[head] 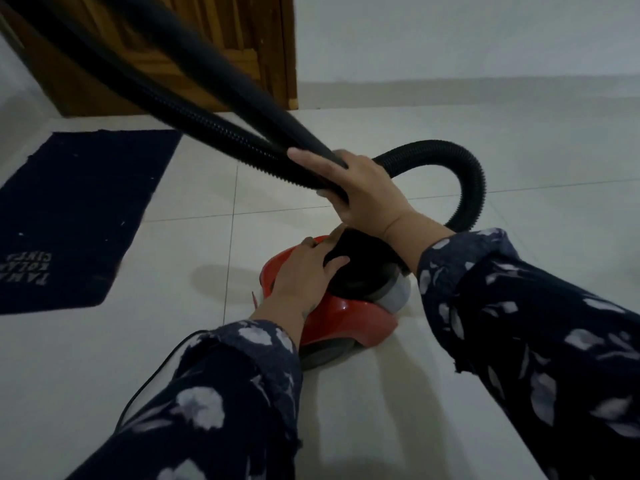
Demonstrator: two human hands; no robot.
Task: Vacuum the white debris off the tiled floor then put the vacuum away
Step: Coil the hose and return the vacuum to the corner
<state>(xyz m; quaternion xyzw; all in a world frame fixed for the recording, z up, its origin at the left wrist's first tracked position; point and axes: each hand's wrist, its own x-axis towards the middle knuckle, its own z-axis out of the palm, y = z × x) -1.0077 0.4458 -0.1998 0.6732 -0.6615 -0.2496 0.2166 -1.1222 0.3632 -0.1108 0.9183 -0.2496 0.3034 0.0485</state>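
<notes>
Evidently a small canister vacuum [332, 306], red shell with black top and grey wheel, sitting on the pale tiled floor [194, 237] near the middle, just right of a dark mat [79, 209] and nearer than a wooden door [194, 53]. Probably light enough for one arm, hard and a little slick on the plastic; best taken by the black top, where the left hand [304, 271] rests with loosely bent fingers, not clearly gripping. Hose [460, 178] ribbed and floppy, likely to swing; tube [194, 60] stiff, sound to carry by. Right hand [360, 188] wrapped round both, holding tube and hose bundled above the body. Thin cord [162, 368] trailing near the left sleeve [207, 393], apt to snag.

Count: one vacuum, one hose, one tube, one mat, two hands. White debris on the tiles: none discernible; a few pale specks on the mat only.
</notes>
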